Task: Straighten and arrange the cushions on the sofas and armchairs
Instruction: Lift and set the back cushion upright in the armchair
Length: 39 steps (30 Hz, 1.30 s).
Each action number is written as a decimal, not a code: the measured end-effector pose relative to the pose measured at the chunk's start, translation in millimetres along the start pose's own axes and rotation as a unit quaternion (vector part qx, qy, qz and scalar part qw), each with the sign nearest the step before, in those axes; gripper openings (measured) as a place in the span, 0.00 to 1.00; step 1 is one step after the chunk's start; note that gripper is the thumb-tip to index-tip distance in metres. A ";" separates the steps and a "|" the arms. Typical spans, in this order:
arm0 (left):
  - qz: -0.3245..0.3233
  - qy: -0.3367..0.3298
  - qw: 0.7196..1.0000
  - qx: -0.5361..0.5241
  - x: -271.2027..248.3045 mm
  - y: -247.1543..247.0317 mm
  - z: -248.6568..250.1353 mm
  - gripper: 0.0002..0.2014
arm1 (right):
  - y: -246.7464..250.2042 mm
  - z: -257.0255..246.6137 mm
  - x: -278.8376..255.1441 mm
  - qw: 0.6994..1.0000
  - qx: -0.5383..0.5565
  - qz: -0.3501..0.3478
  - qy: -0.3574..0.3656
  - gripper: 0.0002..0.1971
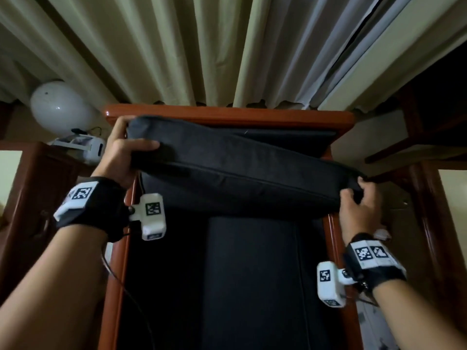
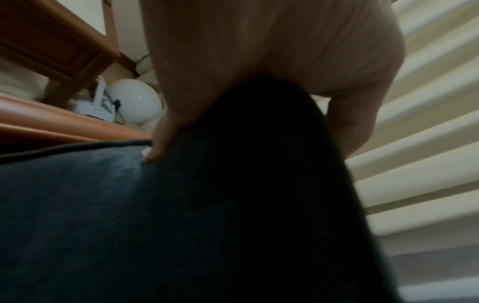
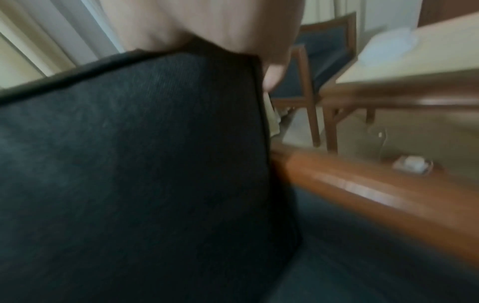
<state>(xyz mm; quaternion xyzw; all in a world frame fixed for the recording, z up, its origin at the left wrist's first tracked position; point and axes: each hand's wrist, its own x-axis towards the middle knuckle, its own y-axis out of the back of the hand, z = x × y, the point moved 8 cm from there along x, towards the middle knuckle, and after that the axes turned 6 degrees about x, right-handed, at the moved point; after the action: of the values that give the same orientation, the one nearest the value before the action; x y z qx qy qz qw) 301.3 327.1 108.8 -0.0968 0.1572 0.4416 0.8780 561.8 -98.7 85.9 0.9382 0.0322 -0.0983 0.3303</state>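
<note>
Both hands on one dark back cushion point(image 1: 227, 170), held tilted across the armchair point(image 1: 227, 114), left end high near the top rail, right end lower over the right armrest.

Head view: left hand point(image 1: 121, 152) grips the cushion's upper left corner, thumb across the front face, fingers wrapped behind. Right hand point(image 1: 358, 205) pinches the lower right corner, fingers curled over the edge. Cushion sits off the dark seat cushion point(image 1: 252, 274), in front of the backrest. Pleated curtains point(image 1: 202, 46) hang behind the chair. White balloon-like globe point(image 1: 58, 107) and a small white device point(image 1: 86, 145) left of the chair. Wrist straps with printed markers on both arms.

Left wrist view: left hand point(image 2: 259, 61) clamps the cushion point(image 2: 181, 205) edge between thumb and fingers; one fingertip point(image 2: 155, 151) presses the front face near the piping. Wooden armrest point(image 2: 64, 125) runs to the left, globe point(image 2: 134, 102) beyond it, curtains point(image 2: 414, 143) to the right.

Right wrist view, blurred: right hand point(image 3: 207, 24) wraps the top of the cushion point(image 3: 129, 164) corner, a finger down its side edge. Wooden armrest point(image 3: 376, 184) just beside the cushion. Another wooden chair point(image 3: 324, 61) and a table point(image 3: 414, 67) stand further back. Small pale object point(image 3: 412, 164) on the floor, cannot tell what.
</note>
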 end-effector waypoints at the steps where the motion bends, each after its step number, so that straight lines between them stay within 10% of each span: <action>1: 0.006 0.005 1.000 -0.004 7.7 5.3 -3.8 0.22 | -5.1 -3.8 -3.2 1.000 -0.007 0.012 0.006 0.21; 17: 0.182 0.082 0.978 0.068 -1.9 48.7 -54.6 0.28 | -66.9 -65.4 51.2 0.999 -0.032 -0.023 0.037 0.24; 22: 0.157 0.197 0.968 0.009 -40.9 56.5 -106.7 0.42 | -69.7 13.6 26.3 0.949 0.226 -0.073 -0.208 0.55; 25: 0.138 0.223 0.965 -0.016 -36.9 45.8 -109.5 0.44 | -75.6 16.5 28.4 0.944 0.248 -0.033 -0.213 0.67; 30: 0.211 0.182 0.959 -0.047 -15.9 43.3 -102.1 0.21 | -75.1 -3.0 36.2 0.960 0.252 -0.011 -0.119 0.36; 34: 0.253 0.153 0.955 -0.028 -8.2 34.3 -97.4 0.38 | -75.8 -4.7 47.6 0.958 0.266 -0.046 -0.096 0.36; 39: 0.275 0.145 0.950 -0.010 -4.4 27.7 -98.1 0.35 | -84.5 22.7 55.4 0.943 0.299 -0.018 -0.147 0.38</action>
<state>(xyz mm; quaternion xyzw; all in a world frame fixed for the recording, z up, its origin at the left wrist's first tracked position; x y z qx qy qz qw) 257.8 310.0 18.1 -0.1215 0.2990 0.6490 0.6890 601.6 -47.3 5.4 0.9681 -0.0303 -0.2465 0.0337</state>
